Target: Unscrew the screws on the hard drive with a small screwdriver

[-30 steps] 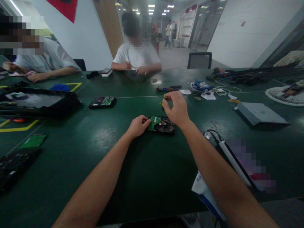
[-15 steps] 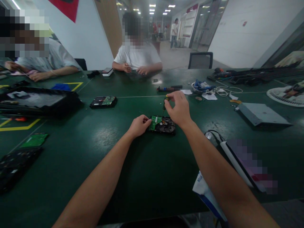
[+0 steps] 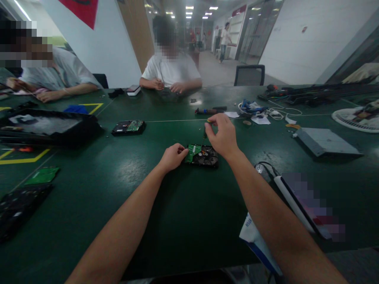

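Note:
A black hard drive (image 3: pixel 209 158) lies on the green table with its circuit board (image 3: pixel 194 152) facing up. My left hand (image 3: pixel 174 156) pinches the drive's left end between thumb and fingers. Above the drive, my right hand (image 3: pixel 221 132) is closed on the handle of a screwdriver (image 3: pixel 205 133). The screwdriver stands nearly upright, its thin shaft reaching down to the edge of the board. Whether the tip sits in a screw is too small to tell.
Another hard drive (image 3: pixel 128 127) lies farther off to the left, near a large black tray (image 3: pixel 59 130). A loose green board (image 3: pixel 43 175) is at far left. At right are a grey metal box (image 3: pixel 328 142) and a tablet-like device (image 3: pixel 296 205). Two people sit across the table.
Both my hands, the screwdriver and the hard drive stay in nearly the same place. A person walking in the background has shifted a little to the right.

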`<state>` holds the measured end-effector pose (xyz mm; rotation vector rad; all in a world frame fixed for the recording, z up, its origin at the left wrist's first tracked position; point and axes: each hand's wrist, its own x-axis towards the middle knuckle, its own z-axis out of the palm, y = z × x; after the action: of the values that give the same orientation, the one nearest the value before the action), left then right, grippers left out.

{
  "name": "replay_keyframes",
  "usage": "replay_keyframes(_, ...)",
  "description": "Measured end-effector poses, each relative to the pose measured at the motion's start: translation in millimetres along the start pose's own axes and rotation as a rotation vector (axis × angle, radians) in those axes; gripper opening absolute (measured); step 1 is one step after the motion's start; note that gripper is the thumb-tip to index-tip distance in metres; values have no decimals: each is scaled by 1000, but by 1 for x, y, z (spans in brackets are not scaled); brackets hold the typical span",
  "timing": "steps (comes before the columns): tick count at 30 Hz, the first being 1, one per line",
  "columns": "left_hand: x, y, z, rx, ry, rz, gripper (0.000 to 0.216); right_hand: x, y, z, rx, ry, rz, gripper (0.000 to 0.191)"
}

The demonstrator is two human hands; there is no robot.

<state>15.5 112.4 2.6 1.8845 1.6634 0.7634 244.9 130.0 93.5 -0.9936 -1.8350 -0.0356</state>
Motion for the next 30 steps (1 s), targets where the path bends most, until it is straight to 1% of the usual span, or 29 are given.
replay_keyframes(2, 0, 0, 0, 3, 2, -5, 29, -1, 3, 3, 30, -5, 31, 11)
replay_keyframes(4, 0, 0, 0, 0, 1, -3, 29, -2, 5, 5, 56, -38, 55, 14)
replay_keyframes(7, -1, 0, -1, 1, 4, 9, 30, -4, 4, 6, 50, -73, 51, 15)
replay_keyframes(10, -2, 1, -1, -4, 2, 12, 29, -6, 1, 8, 25, -55, 35, 23)
replay_keyframes(14, -1, 1, -1, -13, -2, 2, 29, -7, -1, 9, 25, -23, 63, 32)
replay_keyframes(18, -1, 1, -1, -21, -8, -9, 29, -6, 0, 9, 50, -32, 131, 25)
replay_keyframes(22, -1, 2, -1, -18, -6, -18, 29, -5, 0, 9, 96, -80, 242, 30)
replay_keyframes(24, -1, 3, -1, -16, -11, -29, 29, -4, -2, 9, 88, -93, 257, 32)
replay_keyframes(26, -1, 3, -1, -14, -17, -32, 29, -4, -6, 6, 77, -66, 244, 33)
replay_keyframes(30, 0, 2, -1, 1, -3, -18, 30, -1, -13, -3, 84, 63, 201, 33)
